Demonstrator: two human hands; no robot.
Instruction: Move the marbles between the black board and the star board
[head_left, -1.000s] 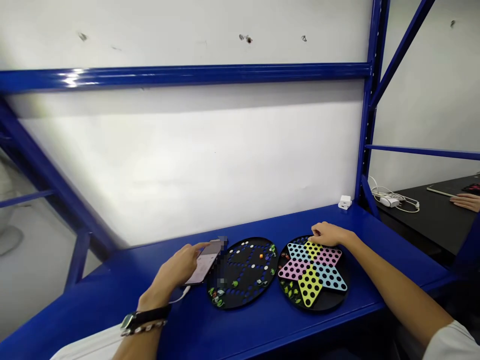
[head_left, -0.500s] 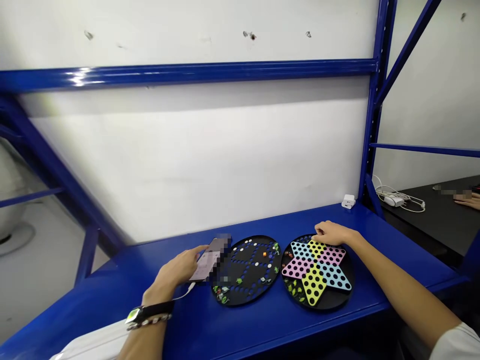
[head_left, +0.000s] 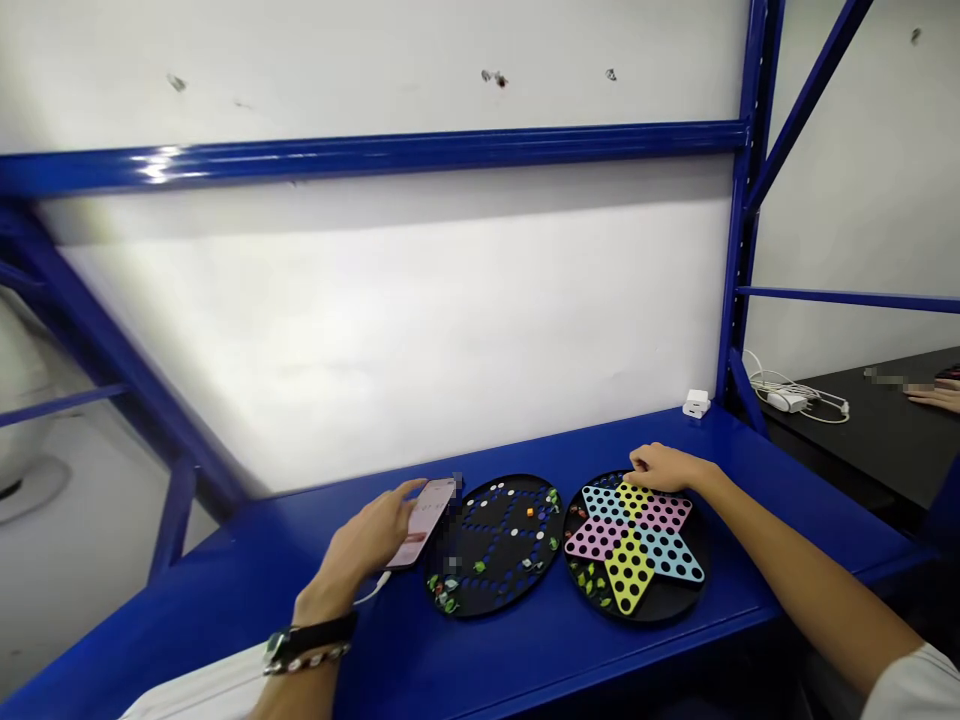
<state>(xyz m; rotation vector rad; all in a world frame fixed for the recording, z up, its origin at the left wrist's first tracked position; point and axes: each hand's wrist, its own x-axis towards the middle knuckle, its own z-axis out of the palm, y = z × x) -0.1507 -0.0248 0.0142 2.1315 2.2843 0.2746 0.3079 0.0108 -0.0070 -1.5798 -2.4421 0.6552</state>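
Observation:
My left hand rests on the blue shelf, fingers curled round a pink phone with a white cable at its near end. My right hand lies at the far edge of a round black board with a coloured star; its fingers are bent down and whatever they touch is hidden. Between the phone and the star board sits a second round black board with blue holes and several small marbles. A watch and bracelet circle my left wrist.
A white charger block stands at the back of the shelf by the blue upright. To the right is a black table with white cables and another person's hand. A white object lies at the near left.
My left hand and the phone have shifted slightly right, closer to the middle board. My right hand stays at the star board's far edge.

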